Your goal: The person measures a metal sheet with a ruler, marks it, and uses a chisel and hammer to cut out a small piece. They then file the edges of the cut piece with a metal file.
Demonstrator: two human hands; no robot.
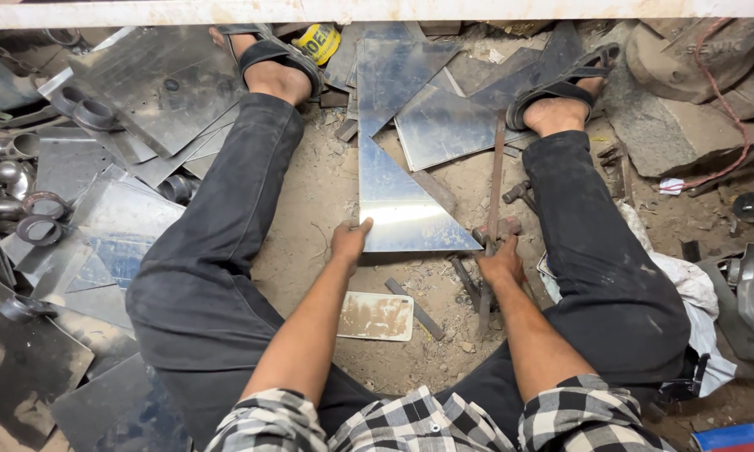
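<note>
head view: left hand (349,240) fingers closed on near left corner of shiny steel sheet (398,188), likely steadying it flat on dirt floor (310,188) between legs. right hand (501,261) grips rusty shears (492,219) at sheet's right edge, seemingly placed to cut.

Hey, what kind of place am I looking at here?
Probably a small sheet-metal workshop, with work done on a dirt floor. The left hand steadies a shiny metal sheet, the right hand grips a metal hand tool, and cut sheets and pipe rings are piled alongside.
</note>
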